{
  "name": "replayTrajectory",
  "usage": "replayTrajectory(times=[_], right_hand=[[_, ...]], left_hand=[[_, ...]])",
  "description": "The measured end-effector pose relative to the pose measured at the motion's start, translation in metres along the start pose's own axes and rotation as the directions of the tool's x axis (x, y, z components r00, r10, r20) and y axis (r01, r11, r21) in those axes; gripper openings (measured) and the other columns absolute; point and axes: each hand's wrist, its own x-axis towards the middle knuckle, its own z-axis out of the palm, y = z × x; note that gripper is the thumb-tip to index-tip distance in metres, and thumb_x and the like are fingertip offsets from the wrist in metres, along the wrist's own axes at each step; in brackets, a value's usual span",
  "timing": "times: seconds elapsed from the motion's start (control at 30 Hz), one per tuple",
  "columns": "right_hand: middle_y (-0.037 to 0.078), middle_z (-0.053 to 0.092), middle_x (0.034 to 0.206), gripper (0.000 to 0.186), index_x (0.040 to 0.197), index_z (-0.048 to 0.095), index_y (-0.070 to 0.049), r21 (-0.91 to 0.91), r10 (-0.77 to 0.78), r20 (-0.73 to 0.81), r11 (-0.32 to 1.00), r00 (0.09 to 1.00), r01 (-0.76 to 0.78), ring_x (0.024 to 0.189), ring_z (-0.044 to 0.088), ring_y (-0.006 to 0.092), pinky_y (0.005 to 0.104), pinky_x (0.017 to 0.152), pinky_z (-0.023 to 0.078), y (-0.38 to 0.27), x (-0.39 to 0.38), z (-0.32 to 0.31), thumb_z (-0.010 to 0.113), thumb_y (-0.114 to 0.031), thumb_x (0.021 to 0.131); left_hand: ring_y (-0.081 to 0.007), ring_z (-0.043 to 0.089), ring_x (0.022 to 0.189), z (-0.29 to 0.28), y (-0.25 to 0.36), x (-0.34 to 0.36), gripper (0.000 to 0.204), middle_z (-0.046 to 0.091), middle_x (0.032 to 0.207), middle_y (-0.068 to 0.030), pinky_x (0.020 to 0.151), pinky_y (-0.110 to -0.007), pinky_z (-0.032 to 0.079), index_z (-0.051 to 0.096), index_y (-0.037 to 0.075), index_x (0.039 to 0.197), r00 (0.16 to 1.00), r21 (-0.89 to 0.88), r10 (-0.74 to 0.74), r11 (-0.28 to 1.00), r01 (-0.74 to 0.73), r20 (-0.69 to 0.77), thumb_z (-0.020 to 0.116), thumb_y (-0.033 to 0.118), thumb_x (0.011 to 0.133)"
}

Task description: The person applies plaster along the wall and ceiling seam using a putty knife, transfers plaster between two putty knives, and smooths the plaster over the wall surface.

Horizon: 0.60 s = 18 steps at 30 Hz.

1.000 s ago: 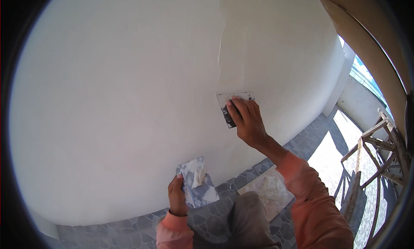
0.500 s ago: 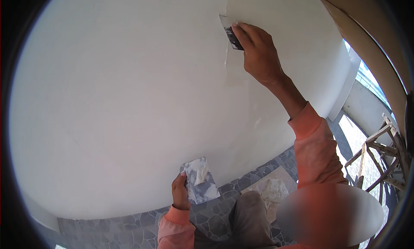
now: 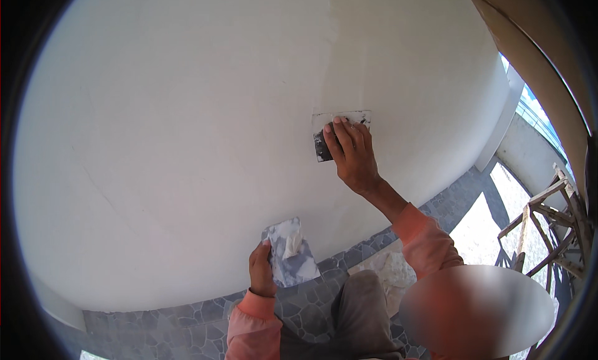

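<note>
In the head view, my right hand (image 3: 354, 159) presses a flat scraper (image 3: 322, 151), with a dark middle and pale edge, against the white wall (image 3: 187, 123). Its fingers are spread over the scraper's back. A slightly darker vertical band runs up the wall above it. Lower down, my left hand (image 3: 261, 271) grips a grey-and-white smeared board (image 3: 296, 266) by its left edge, thumb on top. A lump of white paste (image 3: 293, 241) sits on that board.
A mottled grey tiled floor (image 3: 174, 322) runs along the wall's base. A pale sheet with whitish material (image 3: 392, 279) lies beside my knee (image 3: 361, 298). A wooden trestle (image 3: 560, 217) stands at the right under a brown surface (image 3: 542, 42), near a low wall (image 3: 523, 142).
My right hand went up the wall with the scraper and has since come down, now a little higher than a second ago. My left hand and board have risen slightly.
</note>
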Motion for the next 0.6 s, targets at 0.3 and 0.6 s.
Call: replayTrajectory(times=[0.3,0.6], right_hand=[[0.010,0.058,0.130,0.058,0.133,0.058,-0.003,0.514,0.151,0.338,0.797,0.929,-0.316,0.121,0.057,0.0300,0.0415,0.099,0.049,-0.050,-0.077,-0.059,0.054,0.017,0.078],[0.010,0.064,0.123,0.056,0.127,0.063,-0.005,0.825,-0.169,0.315,0.535,0.934,-0.182,0.110,0.062,0.0266,0.0394,0.092,0.054,-0.087,-0.058,-0.123,0.056,0.018,0.076]], left_hand=[[-0.0175,0.067,0.088,0.016,0.002,-0.008,0.029,0.068,0.100,-0.0084,0.078,-0.032,0.055,0.063,-0.003,0.109,0.977,0.066,0.098,0.994,-0.087,-0.191,0.045,0.020,0.104],[-0.0096,0.060,0.078,0.007,0.000,-0.001,0.030,0.065,0.090,-0.0031,0.068,-0.027,0.050,0.064,0.000,0.097,0.974,0.187,0.181,0.970,-0.154,-0.137,0.045,0.022,0.105]])
